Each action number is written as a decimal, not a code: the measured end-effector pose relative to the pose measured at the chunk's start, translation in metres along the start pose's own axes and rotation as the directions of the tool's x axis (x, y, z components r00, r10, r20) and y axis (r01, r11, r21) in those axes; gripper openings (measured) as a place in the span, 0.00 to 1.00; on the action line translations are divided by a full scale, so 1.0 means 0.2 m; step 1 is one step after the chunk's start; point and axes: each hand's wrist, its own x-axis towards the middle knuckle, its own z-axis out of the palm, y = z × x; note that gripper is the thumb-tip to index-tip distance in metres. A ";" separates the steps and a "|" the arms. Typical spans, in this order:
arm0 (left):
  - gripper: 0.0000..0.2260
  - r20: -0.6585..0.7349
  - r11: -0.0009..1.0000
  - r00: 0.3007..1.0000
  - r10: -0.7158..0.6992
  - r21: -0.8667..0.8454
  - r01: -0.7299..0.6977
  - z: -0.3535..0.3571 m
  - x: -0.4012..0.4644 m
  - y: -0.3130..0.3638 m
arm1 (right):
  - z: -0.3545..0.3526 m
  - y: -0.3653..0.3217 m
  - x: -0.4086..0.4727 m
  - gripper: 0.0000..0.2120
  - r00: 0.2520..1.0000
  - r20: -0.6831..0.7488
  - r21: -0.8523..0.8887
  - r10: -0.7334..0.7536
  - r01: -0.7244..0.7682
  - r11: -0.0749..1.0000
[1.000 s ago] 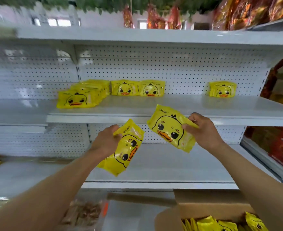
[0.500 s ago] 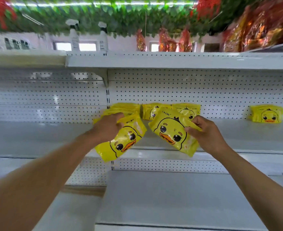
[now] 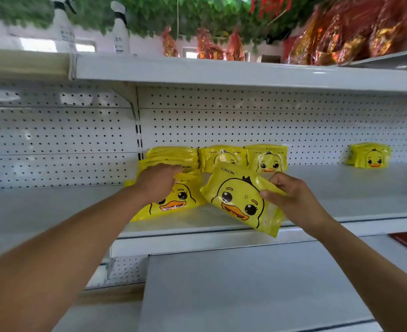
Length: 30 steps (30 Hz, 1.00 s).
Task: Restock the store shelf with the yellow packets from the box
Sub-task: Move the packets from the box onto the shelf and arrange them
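My left hand (image 3: pixel 158 182) grips the top edge of a yellow duck packet (image 3: pixel 173 202) that lies on the white middle shelf (image 3: pixel 341 200), on top of a stack of the same packets. My right hand (image 3: pixel 291 200) holds a second yellow duck packet (image 3: pixel 239 200) tilted over the shelf's front edge. Against the pegboard stand more yellow packets: a leaning stack (image 3: pixel 173 155), two upright ones (image 3: pixel 267 158), and a single packet (image 3: pixel 371 156) far right. The box is out of view.
A lower white shelf (image 3: pixel 257 288) juts out below. The top shelf (image 3: pixel 221 70) carries two white spray bottles (image 3: pixel 121 34) and red-gold bags (image 3: pixel 336 39). Green leaf garland hangs overhead. Perforated white back panels line the shelving.
Both hands rose and reached forward to the middle shelf. The left packet went from hanging in the air to lying on the stack. My view tilted up, losing the box.
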 end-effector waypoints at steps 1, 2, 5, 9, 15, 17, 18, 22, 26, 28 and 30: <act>0.15 -0.024 1.000 1.000 0.006 -0.016 -0.007 0.01 0.02 -0.01 | 0.01 -0.01 0.01 0.09 1.000 0.031 0.016 -0.004 0.003 1.000; 0.15 -0.044 0.999 0.999 0.012 -0.043 -0.014 0.01 0.03 -0.01 | 0.02 -0.02 0.01 0.08 0.998 0.066 0.025 -0.009 0.007 1.000; 0.12 -0.053 0.983 0.998 0.031 -0.181 -0.040 0.00 0.05 -0.03 | 0.07 -0.07 0.04 0.07 0.983 0.183 0.023 -0.032 0.028 0.999; 0.08 -0.011 0.925 0.996 0.083 -0.371 -0.081 -0.03 0.07 -0.08 | 0.18 -0.11 0.09 0.07 0.942 0.328 0.037 -0.070 0.061 0.997; 0.04 0.055 0.835 0.995 0.082 -0.548 -0.039 -0.01 0.05 -0.07 | 0.28 -0.13 0.14 0.06 0.885 0.461 0.078 -0.057 0.023 0.997; 0.06 0.075 0.800 0.997 0.017 -0.599 0.031 -0.04 0.04 -0.07 | 0.29 -0.12 0.16 0.06 0.882 0.470 0.073 -0.046 0.014 0.997; 0.08 0.090 0.798 0.996 0.000 -0.600 0.055 -0.05 0.04 -0.07 | 0.29 -0.11 0.17 0.06 0.878 0.477 0.065 -0.040 0.010 0.998; 0.07 0.144 0.819 0.990 0.008 -0.569 0.076 -0.09 0.06 -0.08 | 0.32 -0.11 0.20 0.05 0.867 0.497 0.038 -0.022 0.004 0.999; 0.05 0.141 0.818 0.990 0.015 -0.572 0.069 -0.12 0.06 -0.07 | 0.39 -0.14 0.23 0.08 0.860 0.509 0.041 -0.047 0.030 0.999; 0.05 0.140 0.810 0.990 0.015 -0.583 0.070 -0.12 0.06 -0.07 | 0.44 -0.13 0.25 0.11 0.866 0.497 0.015 -0.050 0.049 0.999; 0.05 0.130 0.810 0.991 0.010 -0.583 0.068 -0.12 0.05 -0.07 | 0.48 -0.11 0.25 0.14 0.896 0.438 -0.042 -0.072 0.100 0.994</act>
